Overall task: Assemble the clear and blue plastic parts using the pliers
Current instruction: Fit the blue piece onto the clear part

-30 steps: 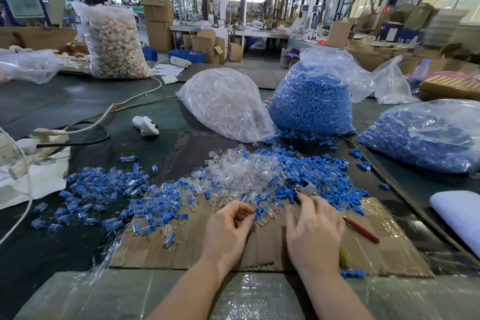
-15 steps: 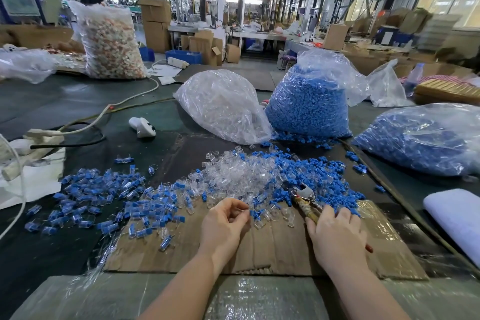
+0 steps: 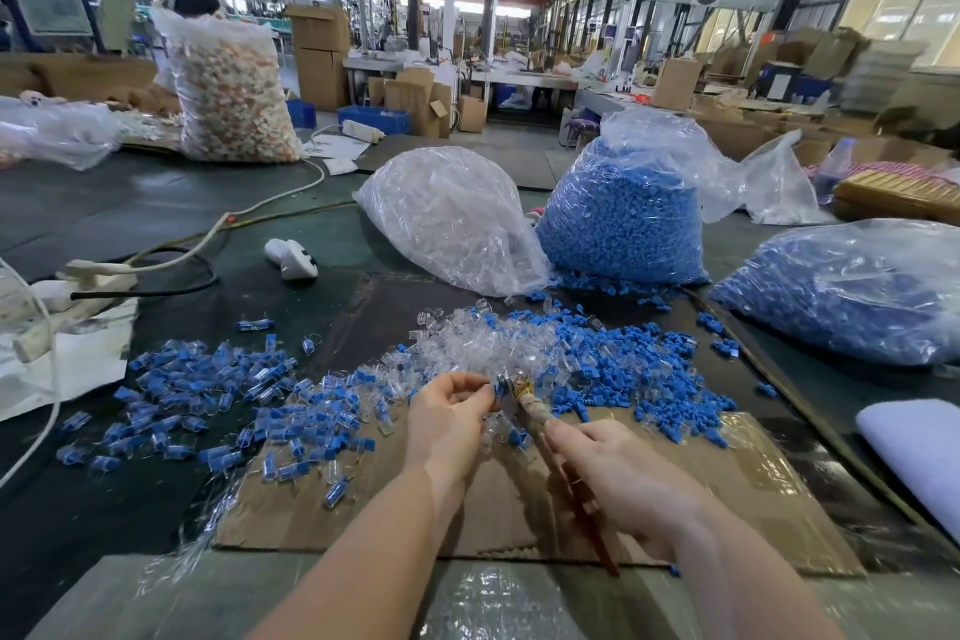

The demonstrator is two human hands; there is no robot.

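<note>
The right hand [image 3: 618,478] is gripping the pliers [image 3: 530,405] by their handles, with the tool's nose pointing up and away toward the left hand [image 3: 447,418]. The left hand's fingers are pinching a small clear and blue part [image 3: 500,386] right at the pliers' tip. Both hands are hovering over a cardboard sheet [image 3: 753,494] on the table, just in front of the loose pile of clear and blue parts [image 3: 519,348].

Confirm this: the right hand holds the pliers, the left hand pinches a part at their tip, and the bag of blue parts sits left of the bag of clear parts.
Wrong on the bags. In the head view the bag of blue parts sits right of the bag of clear parts. The rest stands: the right hand holds the pliers, and the left hand pinches a part at their tip.
</note>
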